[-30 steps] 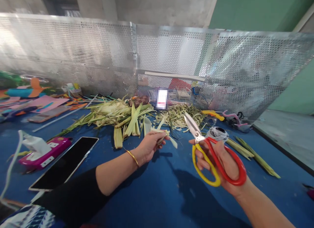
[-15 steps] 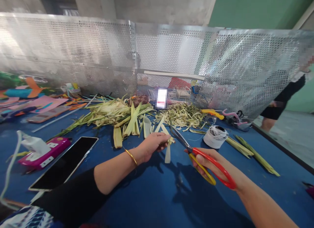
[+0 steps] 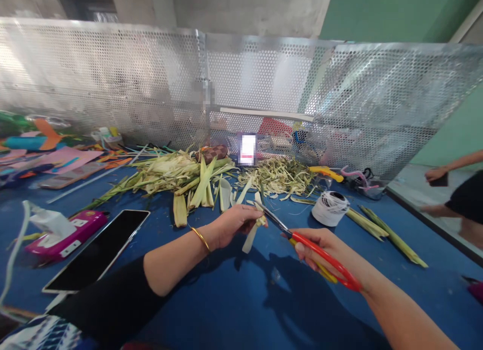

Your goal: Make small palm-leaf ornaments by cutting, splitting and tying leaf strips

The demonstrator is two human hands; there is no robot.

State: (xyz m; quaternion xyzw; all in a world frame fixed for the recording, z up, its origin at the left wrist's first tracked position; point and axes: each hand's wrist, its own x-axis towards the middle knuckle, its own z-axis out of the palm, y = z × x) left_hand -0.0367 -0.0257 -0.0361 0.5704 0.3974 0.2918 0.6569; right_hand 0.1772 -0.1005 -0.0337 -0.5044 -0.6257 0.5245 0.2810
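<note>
My left hand (image 3: 236, 223) is closed in a pinch on a pale strip of plant husk (image 3: 250, 237), whose ends stick out above and below the fingers. A small knotted bit shows at the fingertips. Scissors (image 3: 319, 252) with one red and one yellow handle are in my right hand (image 3: 320, 243), fingers wrapped round the handles. Their blades lie close together, and the tips reach the husk strip just above my left fingertips. Behind the hands lies a heap of green and pale husks (image 3: 166, 175). A spool of white thread (image 3: 330, 209) stands beyond my right hand.
Shredded trimmings (image 3: 281, 174) lie at the back, near a lit phone screen (image 3: 248, 149). To the left are a large phone (image 3: 100, 249) and a magenta power strip (image 3: 88, 224). Stalks (image 3: 392, 237) lie right. A perforated metal screen (image 3: 260, 73) borders the table; a person (image 3: 468, 199) is beyond it.
The scissor blades have closed together and moved left onto the husk strip. The strip's lower end has swung left. The person at the right has moved closer to the frame's edge.
</note>
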